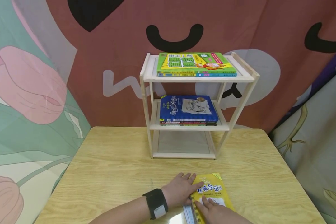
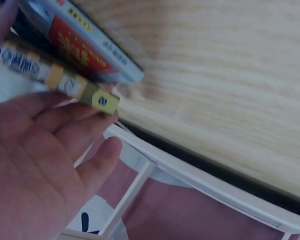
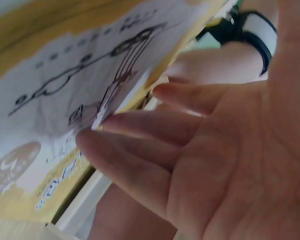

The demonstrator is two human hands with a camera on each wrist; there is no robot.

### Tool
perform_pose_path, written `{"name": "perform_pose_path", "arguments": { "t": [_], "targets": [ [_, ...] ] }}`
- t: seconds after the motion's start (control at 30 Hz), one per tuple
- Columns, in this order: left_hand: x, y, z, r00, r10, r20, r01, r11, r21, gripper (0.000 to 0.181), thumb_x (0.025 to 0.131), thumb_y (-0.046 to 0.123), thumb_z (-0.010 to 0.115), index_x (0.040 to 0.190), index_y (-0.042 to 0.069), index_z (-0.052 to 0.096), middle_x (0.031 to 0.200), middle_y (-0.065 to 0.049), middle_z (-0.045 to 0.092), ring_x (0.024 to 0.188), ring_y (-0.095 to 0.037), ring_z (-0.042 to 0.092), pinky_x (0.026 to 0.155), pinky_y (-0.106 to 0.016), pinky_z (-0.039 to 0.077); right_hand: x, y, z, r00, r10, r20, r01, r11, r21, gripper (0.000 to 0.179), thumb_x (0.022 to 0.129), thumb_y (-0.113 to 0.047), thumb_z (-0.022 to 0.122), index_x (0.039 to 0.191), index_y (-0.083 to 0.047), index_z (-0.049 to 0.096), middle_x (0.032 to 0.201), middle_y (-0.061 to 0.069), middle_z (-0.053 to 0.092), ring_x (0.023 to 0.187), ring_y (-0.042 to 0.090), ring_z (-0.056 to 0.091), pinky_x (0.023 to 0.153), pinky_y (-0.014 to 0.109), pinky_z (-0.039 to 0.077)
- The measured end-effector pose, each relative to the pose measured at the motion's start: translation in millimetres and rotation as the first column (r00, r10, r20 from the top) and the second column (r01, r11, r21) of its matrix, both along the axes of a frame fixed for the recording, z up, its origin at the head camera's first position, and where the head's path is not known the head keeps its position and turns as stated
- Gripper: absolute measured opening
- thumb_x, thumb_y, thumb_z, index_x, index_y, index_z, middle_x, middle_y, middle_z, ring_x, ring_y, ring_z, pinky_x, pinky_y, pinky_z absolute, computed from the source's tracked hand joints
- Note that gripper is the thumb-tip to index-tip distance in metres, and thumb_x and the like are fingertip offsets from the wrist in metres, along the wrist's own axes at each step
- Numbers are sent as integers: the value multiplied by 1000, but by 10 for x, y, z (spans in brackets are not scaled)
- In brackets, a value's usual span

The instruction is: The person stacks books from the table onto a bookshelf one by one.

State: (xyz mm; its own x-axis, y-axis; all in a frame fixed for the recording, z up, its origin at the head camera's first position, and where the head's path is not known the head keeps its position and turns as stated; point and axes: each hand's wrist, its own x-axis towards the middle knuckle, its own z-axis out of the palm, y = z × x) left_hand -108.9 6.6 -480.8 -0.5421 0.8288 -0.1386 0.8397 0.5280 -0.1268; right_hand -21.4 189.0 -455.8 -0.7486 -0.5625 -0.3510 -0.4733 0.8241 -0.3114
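Note:
A yellow comic-style book (image 1: 217, 193) with blue title lettering lies at the table's near edge, partly over a pale blue book (image 1: 189, 214). My left hand (image 1: 179, 190) is at the yellow book's left side, one finger reaching across its cover. The left wrist view shows extended fingers against the yellow spine (image 2: 65, 82); beside it is the pale blue book's spine (image 2: 97, 47) with a red panel. My right hand (image 1: 217, 213) lies over the lower cover. In the right wrist view its straight fingers touch the drawing on the yellow cover (image 3: 55, 95).
A small wooden shelf (image 1: 184, 155) stands at the back of the wooden table (image 1: 114, 165). Green-covered books (image 1: 196, 63) lie on its top level. A blue book (image 1: 188, 109) tops a stack on the middle level. A patterned cloth (image 1: 114, 40) hangs behind.

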Motion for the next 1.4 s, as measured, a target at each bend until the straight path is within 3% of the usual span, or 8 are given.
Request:
{"name": "perform_pose_path", "arguments": {
  "t": [0.13,0.47,0.57,0.87,1.07,1.2,1.27,1.4],
  "targets": [
    [-4,-1,16,1000,-24,-11,24,1000,-4,60,92,56,47,146,44,25,149,-5,39,132,-23,45,101,-38,44,-17,79,67,999,26,23,-25,999,-21,88,82,-68,53,140,-4,42,139,26,46,121,41,51,92,47,50],
    [-24,-9,98,996,-8,-84,13,998,62,47,95,45,48,141,44,38,148,7,41,126,-29,48,96,-41,48,-9,226,206,993,25,113,-11,993,-116,87,86,-62,53,144,0,33,147,25,35,130,38,44,97,41,48],
    [-12,-5,117,996,12,-89,-5,997,77,46,94,48,48,139,43,41,147,6,43,126,-29,48,96,-41,48,-12,278,154,992,9,130,6,993,-114,86,86,-61,54,145,-2,33,148,25,34,129,40,43,96,44,48],
    [59,30,132,980,90,-178,-70,991,112,48,88,61,50,133,41,51,137,4,54,108,-22,54,90,-35,43,-65,453,-236,994,11,110,1,994,-110,88,88,-59,53,150,-6,22,148,28,30,133,44,35,96,55,44],
    [121,43,149,966,158,-204,-122,976,178,50,84,61,55,127,36,58,124,0,63,101,-22,57,87,-35,43,6,358,-29,999,-22,25,25,992,-121,89,87,-59,54,145,3,28,148,28,31,125,52,40,92,54,46],
    [152,39,177,960,187,-208,-144,968,207,50,84,63,55,124,33,61,108,1,68,93,-20,56,79,-32,42,18,337,62,996,-84,42,88,989,-122,92,84,-60,57,147,0,25,146,33,29,124,53,40,84,59,48],
    [169,31,192,958,190,-216,-146,968,203,50,83,63,55,122,33,63,101,2,68,89,-19,55,73,-30,39,8,335,61,989,-129,65,136,984,-116,96,81,-64,58,148,-3,24,145,35,29,124,52,40,81,60,49],
    [208,15,225,957,192,-218,-153,971,184,51,83,66,54,120,32,65,95,3,67,85,-17,52,69,-30,36,-11,349,37,985,-171,15,171,979,-113,102,74,-63,66,147,-3,28,141,38,33,121,52,44,78,61,49]
  ]
}}
